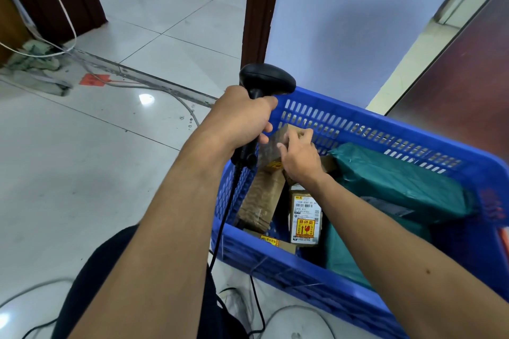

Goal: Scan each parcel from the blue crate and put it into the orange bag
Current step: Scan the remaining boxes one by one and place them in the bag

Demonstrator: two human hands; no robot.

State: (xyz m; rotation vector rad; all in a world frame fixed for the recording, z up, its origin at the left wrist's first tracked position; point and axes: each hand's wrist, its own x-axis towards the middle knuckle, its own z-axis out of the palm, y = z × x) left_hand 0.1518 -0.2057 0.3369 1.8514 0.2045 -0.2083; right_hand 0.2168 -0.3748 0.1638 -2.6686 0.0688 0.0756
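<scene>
From the head camera: gripping the black scanner [265, 81] by its handle with the left hand [242, 115], fingers wrapped tight round it, cable [225, 217] hanging down. Holding a taped brown box [271, 143] with the right hand [300, 155] (thumb on the near face, fingers curled over the top edge), inside the blue crate [385, 118] at its far left corner. Lower in the crate, a labelled box [305, 217] and green bags [399, 181].

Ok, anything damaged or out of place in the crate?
Nothing looks damaged. The parcels in the blue crate lie jumbled: the brown box gripped by the right hand is tilted, and the labelled box stands nearly on end. The left hand holds the scanner.
</scene>
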